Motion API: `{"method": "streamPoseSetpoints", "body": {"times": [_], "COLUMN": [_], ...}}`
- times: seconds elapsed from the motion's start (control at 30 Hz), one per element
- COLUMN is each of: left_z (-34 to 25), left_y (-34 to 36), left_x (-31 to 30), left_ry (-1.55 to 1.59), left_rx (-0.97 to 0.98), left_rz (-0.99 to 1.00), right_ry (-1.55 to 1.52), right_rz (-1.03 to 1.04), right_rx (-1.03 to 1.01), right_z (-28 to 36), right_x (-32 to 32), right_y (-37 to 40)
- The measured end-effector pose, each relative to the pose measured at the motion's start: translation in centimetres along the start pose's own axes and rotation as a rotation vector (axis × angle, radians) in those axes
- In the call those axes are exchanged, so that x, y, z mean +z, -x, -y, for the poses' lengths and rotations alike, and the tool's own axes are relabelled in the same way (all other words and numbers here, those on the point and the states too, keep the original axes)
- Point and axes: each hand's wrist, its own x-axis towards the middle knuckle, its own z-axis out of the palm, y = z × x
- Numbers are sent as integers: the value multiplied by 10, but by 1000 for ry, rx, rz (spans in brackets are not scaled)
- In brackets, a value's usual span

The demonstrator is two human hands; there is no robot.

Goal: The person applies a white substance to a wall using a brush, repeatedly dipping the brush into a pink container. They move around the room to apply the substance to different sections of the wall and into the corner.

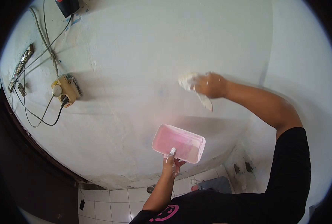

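Note:
My left hand holds a shallow pink plastic tray by its near edge, the paint-smeared thumb over the rim. A thin layer of pale liquid, seemingly paint, lies in the tray. Higher up and to the right, my right hand is closed around a white, paint-soaked cloth at the wall. One end of the cloth hangs below the fingers. White spots mark both hands.
A yellowish socket box with two plugs and loose cables is on the wall at left. Beside it hangs a narrow strip. White floor tiles and a grey object lie below. The wall meets a corner at right.

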Motion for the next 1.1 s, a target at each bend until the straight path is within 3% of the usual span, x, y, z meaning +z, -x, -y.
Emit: {"method": "streamPoseSetpoints", "body": {"times": [0.1,0.17,0.23,0.3,0.33,0.37,0.4,0.43,0.57,0.63,0.7,0.83,0.87,0.93,0.97,1.0,1.1], "left_z": [-2,-10,-10,-8,-7,-6,-5,-5,0,-1,-3,-3,-1,-1,-2,-3,-4], "left_y": [4,2,0,-1,-2,-2,-3,-5,-2,-1,-1,-5,-8,-8,-7,-7,-6], "left_x": [-6,-2,-8,-15,-17,-20,-23,-28,-42,-48,-54,-62,-65,-70,-71,-74,-84], "left_ry": [12,11,80,147,159,172,191,192,226,244,235,245,175,108,161,211,212], "left_rx": [4,27,10,-13,-16,-26,-40,-54,-77,-98,-125,-165,-160,-160,-192,-225,-258], "left_rz": [-12,-9,9,35,29,18,11,20,6,8,4,38,39,40,34,29,44], "right_ry": [-129,-63,68,98,129,167,262,234,-36,-142,-137,49,58,-337,-109,348,256], "right_rz": [135,42,-286,-230,-408,-190,-293,-280,164,213,255,-12,-4,-195,-77,-51,18], "right_rx": [-67,44,73,408,318,355,170,116,49,20,199,518,518,568,352,107,64], "right_z": [3,-38,-83,-96,-103,-100,-89,-65,37,28,-8,-65,-66,-59,-52,-28,56], "right_x": [-3,-17,-42,-75,-70,-55,-28,-3,18,28,1,-77,-75,-61,-37,-18,39], "right_y": [4,-11,-32,-47,-45,-33,-22,-9,24,30,7,-54,-54,-48,-36,-22,21]}}
